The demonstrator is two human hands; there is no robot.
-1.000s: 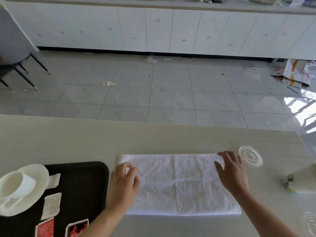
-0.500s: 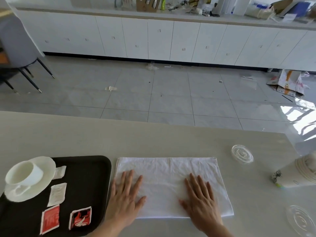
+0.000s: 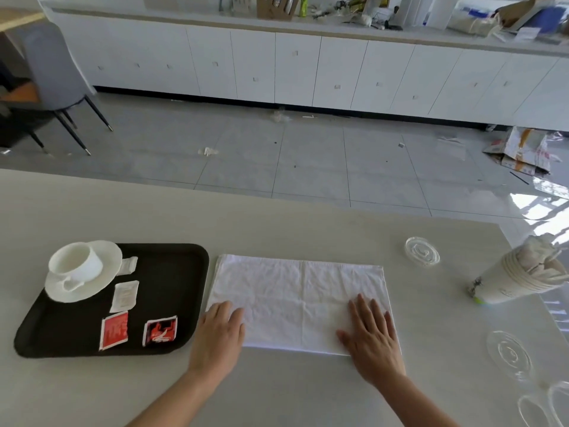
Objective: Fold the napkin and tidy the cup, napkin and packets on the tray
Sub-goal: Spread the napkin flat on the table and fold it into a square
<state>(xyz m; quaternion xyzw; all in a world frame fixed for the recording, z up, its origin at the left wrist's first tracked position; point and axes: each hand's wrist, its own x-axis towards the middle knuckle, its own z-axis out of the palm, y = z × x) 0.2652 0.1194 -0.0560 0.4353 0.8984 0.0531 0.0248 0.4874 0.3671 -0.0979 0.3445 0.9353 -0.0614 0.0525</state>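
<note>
A white napkin lies flat on the table as a wide rectangle, just right of the black tray. My left hand rests flat on its near left corner, fingers straight. Over the near right corner my right hand presses flat. On the tray's far left a white cup stands on a white saucer. Beside the saucer lie two white packets, and nearer me a red packet and a black-and-red packet.
A stack of paper cups lies on its side at the right. Clear plastic lids sit behind and in front of it, near the table's right edge. Beyond the table's far edge are tiled floor, white cabinets and a chair.
Both hands slid from the napkin's far corners toward me over its surface and now lie at the near corners. The view has tilted up a little.
</note>
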